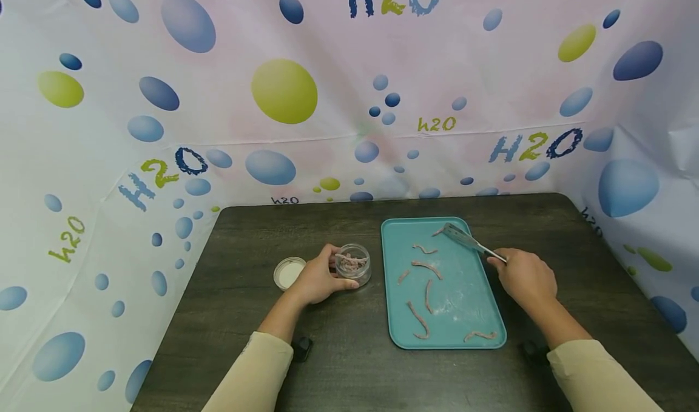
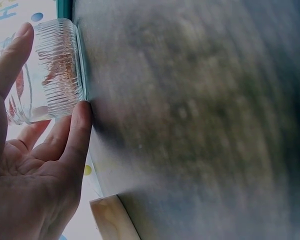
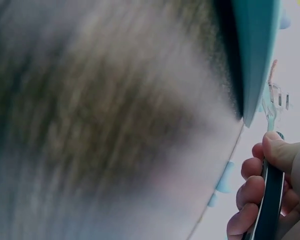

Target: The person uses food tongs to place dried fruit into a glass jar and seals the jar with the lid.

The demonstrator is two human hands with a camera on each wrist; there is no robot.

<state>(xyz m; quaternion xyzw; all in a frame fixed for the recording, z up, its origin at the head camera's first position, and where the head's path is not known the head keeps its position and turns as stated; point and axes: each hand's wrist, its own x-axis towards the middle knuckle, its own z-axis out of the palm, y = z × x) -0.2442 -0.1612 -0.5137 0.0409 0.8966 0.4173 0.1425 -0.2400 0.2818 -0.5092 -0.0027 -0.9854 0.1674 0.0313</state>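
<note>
Gripping the spatula [image 1: 476, 246] in the right hand [image 1: 526, 281], with its blade [image 1: 457, 235] at a strip [image 1: 438, 232] near the far rim [image 1: 415, 219] of the tray [image 1: 472, 293]; holding the jar [image 1: 361, 278], with strips [image 1: 352, 263] inside, in the left hand [image 1: 321, 278], just left of the tray. Risking loss of the strip over the rim by pushing too hard, dropping it by lifting on a tilted blade, and tipping the jar by slackening grip.
</note>
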